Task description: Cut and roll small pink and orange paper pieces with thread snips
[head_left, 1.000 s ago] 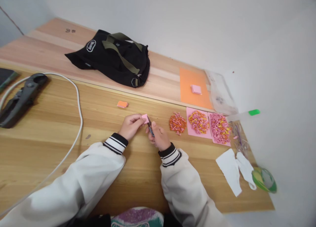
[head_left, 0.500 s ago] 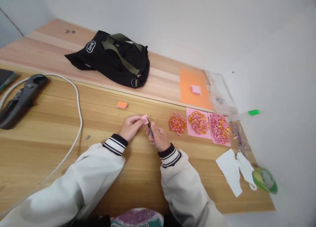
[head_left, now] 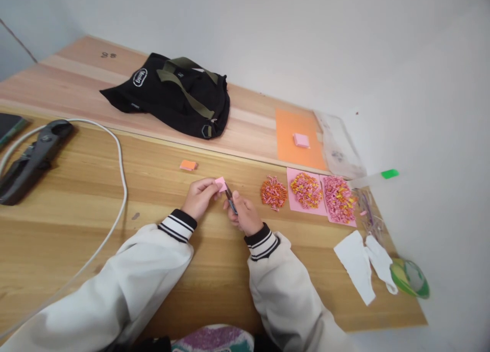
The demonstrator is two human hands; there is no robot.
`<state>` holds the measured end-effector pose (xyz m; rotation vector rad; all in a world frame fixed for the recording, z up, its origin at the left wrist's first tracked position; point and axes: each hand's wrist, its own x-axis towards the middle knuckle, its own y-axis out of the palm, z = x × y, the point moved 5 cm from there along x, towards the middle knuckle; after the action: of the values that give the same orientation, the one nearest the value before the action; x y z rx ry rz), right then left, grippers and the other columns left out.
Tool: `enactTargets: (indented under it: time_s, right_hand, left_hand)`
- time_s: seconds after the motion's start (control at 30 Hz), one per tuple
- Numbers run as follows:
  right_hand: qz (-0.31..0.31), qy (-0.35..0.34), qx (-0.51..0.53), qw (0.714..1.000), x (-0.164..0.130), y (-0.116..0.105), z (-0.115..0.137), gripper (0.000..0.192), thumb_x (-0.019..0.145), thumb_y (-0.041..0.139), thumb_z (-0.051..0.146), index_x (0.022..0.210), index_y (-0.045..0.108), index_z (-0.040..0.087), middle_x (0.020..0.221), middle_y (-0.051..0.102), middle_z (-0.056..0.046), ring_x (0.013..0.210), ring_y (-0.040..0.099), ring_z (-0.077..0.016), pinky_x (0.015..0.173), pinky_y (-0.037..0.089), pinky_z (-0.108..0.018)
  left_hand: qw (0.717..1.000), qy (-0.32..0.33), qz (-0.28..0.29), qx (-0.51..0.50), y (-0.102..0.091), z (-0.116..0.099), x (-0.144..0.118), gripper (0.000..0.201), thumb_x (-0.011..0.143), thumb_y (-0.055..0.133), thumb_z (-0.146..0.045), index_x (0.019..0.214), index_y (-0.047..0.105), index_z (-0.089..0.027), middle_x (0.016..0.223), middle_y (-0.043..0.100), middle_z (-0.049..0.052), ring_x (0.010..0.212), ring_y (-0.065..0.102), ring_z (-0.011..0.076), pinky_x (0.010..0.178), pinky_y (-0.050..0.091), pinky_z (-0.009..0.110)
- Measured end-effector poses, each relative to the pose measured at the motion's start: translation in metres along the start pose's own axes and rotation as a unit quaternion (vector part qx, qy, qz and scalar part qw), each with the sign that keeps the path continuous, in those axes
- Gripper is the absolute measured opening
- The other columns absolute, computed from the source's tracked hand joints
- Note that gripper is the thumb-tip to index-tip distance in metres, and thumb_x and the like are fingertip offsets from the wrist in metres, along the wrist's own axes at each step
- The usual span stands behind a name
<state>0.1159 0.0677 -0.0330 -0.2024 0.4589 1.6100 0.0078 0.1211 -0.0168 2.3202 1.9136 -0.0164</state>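
Note:
Between thumb and fingers, my left hand [head_left: 199,197] pinches a small pink paper square [head_left: 220,184]. My right hand [head_left: 245,213] is closed around a small pair of scissors [head_left: 231,200] with dark blades. The blades point up and left, their tips at the paper's right edge; whether they touch it I cannot tell. Beyond my left hand lies a small orange and pink paper stack [head_left: 188,165]. To the right of my right hand is a pile of orange and pink rolled paper pieces [head_left: 273,192].
Two more piles, a mixed one [head_left: 306,190] and a mostly pink one [head_left: 339,198], lie on pink sheets. Farther back are an orange sheet [head_left: 285,137] with a pink stack [head_left: 301,140] and a black bag [head_left: 184,96]. At left lie a white cable [head_left: 123,173] and a dark tool [head_left: 36,160].
The scissors' tips have drawn back from over the pink paper to its right edge. My left hand has shifted slightly left with the paper. The whole view has tilted a little.

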Motion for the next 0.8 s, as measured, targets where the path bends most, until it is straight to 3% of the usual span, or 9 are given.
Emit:
enactTargets:
  time_s: [0.27,0.8]
  right_hand:
    - [0.019,0.004,-0.012,1.0,-0.0011,0.0002,0.0,0.056,0.071,0.033,0.071,0.065,0.048,0.017,0.034,0.028,0.011,0.026,0.018,-0.0029,0.028,0.015,-0.017]
    - [-0.002,-0.012,0.011,1.0,0.001,-0.0004,-0.0019,0.053,0.072,0.037,0.068,0.063,0.047,0.017,0.034,0.028,0.011,0.027,0.019,-0.0028,0.028,0.015,-0.017]
  left_hand:
    - [1.0,0.012,0.008,0.017,0.0006,-0.001,-0.0008,0.023,0.066,0.054,-0.026,0.045,0.052,-0.015,0.045,0.047,-0.003,0.047,0.043,0.0088,0.049,0.034,0.022]
    - [0.999,0.032,0.018,0.037,0.0031,-0.0034,-0.002,0.026,0.069,0.054,-0.025,0.046,0.05,-0.015,0.046,0.045,-0.004,0.048,0.04,0.0086,0.05,0.031,0.023]
